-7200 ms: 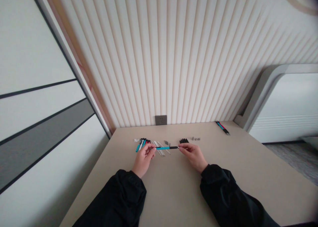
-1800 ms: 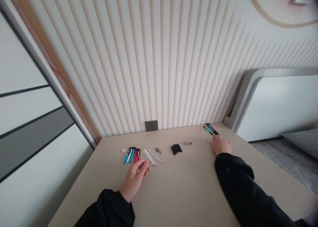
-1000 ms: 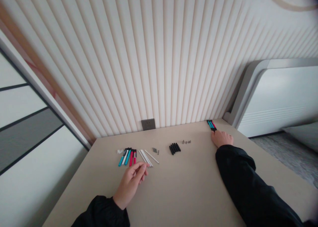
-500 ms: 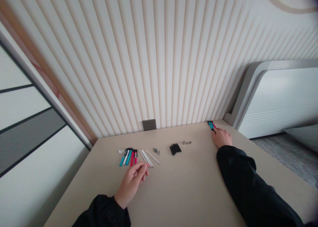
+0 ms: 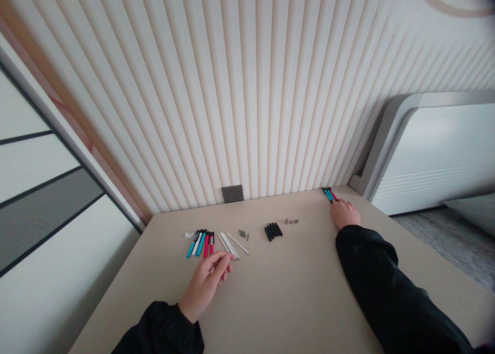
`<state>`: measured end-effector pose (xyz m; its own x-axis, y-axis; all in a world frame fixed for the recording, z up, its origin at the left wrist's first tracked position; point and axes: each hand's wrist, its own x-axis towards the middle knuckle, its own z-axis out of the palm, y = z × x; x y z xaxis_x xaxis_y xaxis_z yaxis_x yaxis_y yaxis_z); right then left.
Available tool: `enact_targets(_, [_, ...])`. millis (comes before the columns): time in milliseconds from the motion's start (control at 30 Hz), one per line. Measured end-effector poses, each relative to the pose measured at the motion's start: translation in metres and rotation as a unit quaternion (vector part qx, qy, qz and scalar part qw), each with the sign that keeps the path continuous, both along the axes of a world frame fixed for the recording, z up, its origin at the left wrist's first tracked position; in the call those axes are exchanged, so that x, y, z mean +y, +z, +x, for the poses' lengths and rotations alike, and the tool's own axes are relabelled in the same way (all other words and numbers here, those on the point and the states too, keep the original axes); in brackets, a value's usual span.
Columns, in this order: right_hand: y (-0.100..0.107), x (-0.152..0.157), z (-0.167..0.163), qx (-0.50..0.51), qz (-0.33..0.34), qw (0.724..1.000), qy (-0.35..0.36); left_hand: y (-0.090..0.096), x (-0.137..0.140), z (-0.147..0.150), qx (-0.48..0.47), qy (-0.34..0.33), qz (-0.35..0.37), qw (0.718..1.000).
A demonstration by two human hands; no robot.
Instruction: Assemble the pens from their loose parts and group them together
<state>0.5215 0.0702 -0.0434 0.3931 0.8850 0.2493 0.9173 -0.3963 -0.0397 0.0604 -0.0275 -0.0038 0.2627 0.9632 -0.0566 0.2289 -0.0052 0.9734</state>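
My left hand (image 5: 209,282) hovers low over the near side of the table, fingers curled and thumb against the index finger; nothing shows in its grip. Just beyond it lie several thin white rods (image 5: 230,246) and a row of teal, white and red pen barrels (image 5: 200,243) with black ends. At the far right corner, my right hand (image 5: 345,213) is closed around the near ends of a small group of teal and red pens (image 5: 328,194). Its fingertips are partly hidden, so which pen they grip is unclear.
On the table (image 5: 278,297) lie black tubular grips (image 5: 273,231), small metal tips (image 5: 291,221), small grey pieces (image 5: 243,234) and clear bits (image 5: 188,235). A wall socket (image 5: 232,193) sits behind on the ribbed wall. A bed headboard (image 5: 436,153) stands at the right.
My right hand has shifted very slightly at the pens in the far corner. My left hand and the laid-out parts look the same.
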Motion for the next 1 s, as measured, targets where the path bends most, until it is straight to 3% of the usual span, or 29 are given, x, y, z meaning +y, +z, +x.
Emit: enact_targets(1000, [-0.0003,-0.0009,0.0034,0.003,0.014,1.0,0.009,0.0023,-0.0007,0.0005,0.007,-0.013,-0.003,1.0])
